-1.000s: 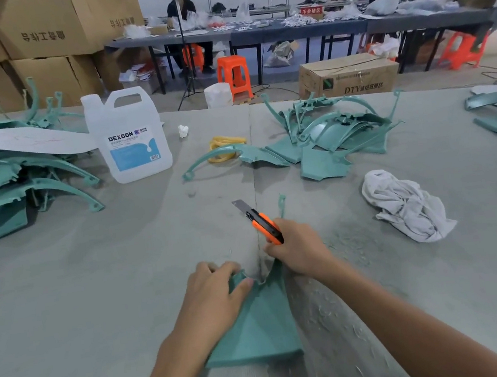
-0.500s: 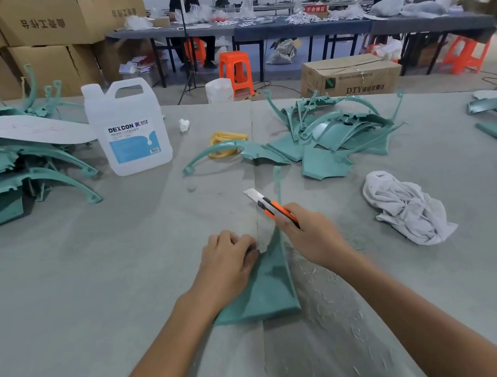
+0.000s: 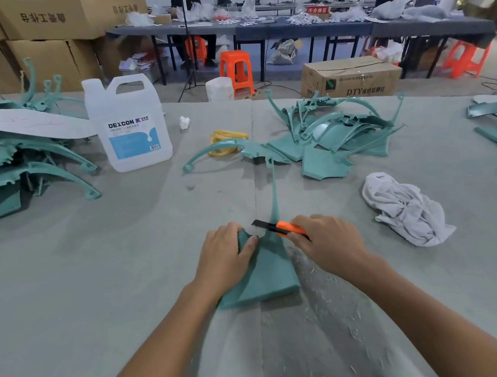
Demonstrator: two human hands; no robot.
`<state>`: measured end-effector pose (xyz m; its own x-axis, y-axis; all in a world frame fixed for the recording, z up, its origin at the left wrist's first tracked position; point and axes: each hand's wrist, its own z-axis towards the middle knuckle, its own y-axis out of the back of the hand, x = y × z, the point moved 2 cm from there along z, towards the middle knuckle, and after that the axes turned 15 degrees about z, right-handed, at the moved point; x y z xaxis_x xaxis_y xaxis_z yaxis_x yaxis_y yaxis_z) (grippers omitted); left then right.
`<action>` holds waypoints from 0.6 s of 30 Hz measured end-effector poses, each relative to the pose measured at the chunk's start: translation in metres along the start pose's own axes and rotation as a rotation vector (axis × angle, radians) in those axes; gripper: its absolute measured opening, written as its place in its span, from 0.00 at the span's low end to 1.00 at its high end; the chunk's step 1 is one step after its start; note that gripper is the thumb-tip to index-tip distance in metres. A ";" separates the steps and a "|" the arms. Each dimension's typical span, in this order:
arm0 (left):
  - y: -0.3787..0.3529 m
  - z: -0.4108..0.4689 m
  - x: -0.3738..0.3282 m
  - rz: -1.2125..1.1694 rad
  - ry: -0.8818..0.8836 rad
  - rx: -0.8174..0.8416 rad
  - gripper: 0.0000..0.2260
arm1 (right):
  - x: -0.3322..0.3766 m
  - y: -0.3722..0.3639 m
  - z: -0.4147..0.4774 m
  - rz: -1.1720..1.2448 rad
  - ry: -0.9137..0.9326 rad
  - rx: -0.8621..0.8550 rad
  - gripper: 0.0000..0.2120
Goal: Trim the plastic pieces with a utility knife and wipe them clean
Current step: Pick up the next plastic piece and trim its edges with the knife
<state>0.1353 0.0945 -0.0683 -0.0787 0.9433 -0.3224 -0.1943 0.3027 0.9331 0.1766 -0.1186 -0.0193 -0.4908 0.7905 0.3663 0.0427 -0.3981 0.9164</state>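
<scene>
Your hands are working close together at the middle of the worktop (image 3: 62, 276). In the head view, your left hand (image 3: 224, 254) is pressing down, fingers spread flat, on the wide end of the teal plastic piece (image 3: 265, 274), pinning it to the worktop rather than gripping it. Your right hand (image 3: 327, 244) is closing tight around the orange utility knife (image 3: 281, 228). Compared with a second ago, the blade is lying lower and flatter, now meeting the piece just where its thin arm begins; before, it was tilting up off the plastic. That suggests you are moving into another trimming pass along that edge. Pale shavings are lying on the worktop under your right forearm. The white rag (image 3: 401, 209) is waiting unused near your right hand, so wiping is probably yet to come.
</scene>
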 end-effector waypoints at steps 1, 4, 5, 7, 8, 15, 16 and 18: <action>0.000 0.002 0.000 0.004 0.008 0.011 0.13 | 0.001 0.001 -0.001 -0.012 0.001 0.008 0.15; 0.000 0.007 0.000 0.061 0.026 0.071 0.17 | 0.002 0.002 -0.003 -0.080 0.001 0.057 0.16; 0.000 0.008 -0.001 0.096 0.028 0.089 0.20 | 0.002 0.002 -0.003 -0.086 0.001 0.056 0.17; 0.002 0.010 -0.005 0.162 0.027 0.124 0.23 | 0.001 0.005 -0.004 -0.065 0.001 0.017 0.17; 0.004 0.011 -0.007 0.180 0.024 0.140 0.22 | 0.000 0.007 -0.003 -0.063 0.003 0.005 0.17; 0.012 0.008 -0.010 0.282 0.051 0.252 0.23 | -0.001 0.003 -0.009 -0.052 0.018 0.084 0.15; 0.012 0.008 -0.011 0.315 0.046 0.263 0.24 | -0.001 0.004 -0.010 -0.055 0.022 0.085 0.15; 0.014 0.008 -0.013 0.348 0.034 0.286 0.26 | -0.001 0.006 -0.010 -0.067 0.029 0.082 0.15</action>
<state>0.1419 0.0875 -0.0498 -0.1246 0.9920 0.0179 0.1269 -0.0019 0.9919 0.1684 -0.1264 -0.0163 -0.5202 0.7994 0.3004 0.0800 -0.3046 0.9491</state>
